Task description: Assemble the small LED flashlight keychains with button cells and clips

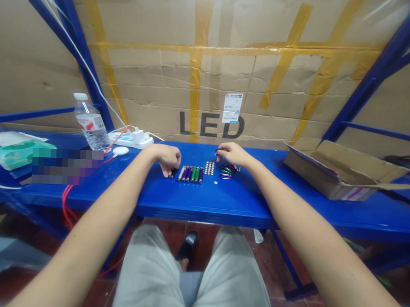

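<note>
My left hand [169, 160] has its fingers closed on a small black tube [173, 173], standing at the left end of a row. Beside it lie several slim metal tubes [190, 174] in silver, purple and green, side by side. To their right is a neat grid of silver button cells [209, 168]. My right hand [231, 153] pinches a small dark piece [217, 151] above the cells; it looks like a black carabiner, partly hidden by the fingers. Below that hand, green, purple and dark carabiners [226, 172] are heaped together. A small white disc [215, 182] rests in front.
An opened cardboard box [336, 170] stands at the right of the blue table [203, 203]. At the left are a water bottle [91, 123], a power strip [134, 140], a white round charger [120, 150], red cables and a tissue pack [15, 152]. Large cardboard [153, 88] backs the table.
</note>
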A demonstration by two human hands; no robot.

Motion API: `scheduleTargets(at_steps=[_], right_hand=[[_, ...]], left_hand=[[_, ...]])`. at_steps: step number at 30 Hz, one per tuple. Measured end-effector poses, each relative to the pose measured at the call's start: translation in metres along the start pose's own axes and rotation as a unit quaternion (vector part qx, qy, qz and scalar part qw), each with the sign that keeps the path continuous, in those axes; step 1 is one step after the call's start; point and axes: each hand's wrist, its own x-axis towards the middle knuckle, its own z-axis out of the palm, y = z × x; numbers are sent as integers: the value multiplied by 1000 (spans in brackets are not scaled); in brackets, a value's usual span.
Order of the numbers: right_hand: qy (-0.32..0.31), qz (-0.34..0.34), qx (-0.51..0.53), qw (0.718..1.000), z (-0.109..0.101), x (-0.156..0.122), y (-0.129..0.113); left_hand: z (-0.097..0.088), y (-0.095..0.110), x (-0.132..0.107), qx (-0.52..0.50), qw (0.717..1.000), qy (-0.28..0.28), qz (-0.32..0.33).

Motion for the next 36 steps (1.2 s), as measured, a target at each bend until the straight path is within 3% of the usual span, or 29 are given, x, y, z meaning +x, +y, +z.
scheduleTargets(at_steps=[16, 18, 19, 21, 22, 24, 26, 30, 36], right_hand=[[-1, 3, 24, 1000, 0, -1, -2], [1, -4, 54, 999, 1, 0, -3], [1, -8, 77, 997, 2, 0, -4], [-4, -14, 137, 990, 6, 1, -7], [-9, -15, 168, 986, 8, 1, -8], [-20, -17, 224, 974, 12, 2, -12], [-31, -26, 266, 963, 14, 1, -16], [-39, -25, 285, 957, 17, -1, -21], [-36, -23, 152, 987, 18, -6, -31]], left_hand=[[2, 2, 0, -8, 1000, -7, 9], [0, 0, 7, 21, 998, 57, 29], [-1, 0, 12, 38, 990, 120, 58], [3, 4, 22, 36, 945, 288, 151], [6, 8, 27, 14, 914, 343, 217], [17, 17, 35, -38, 873, 348, 338], [29, 27, 39, -67, 854, 333, 394], [44, 38, 41, -90, 839, 346, 410], [41, 35, 43, -90, 835, 375, 392]])
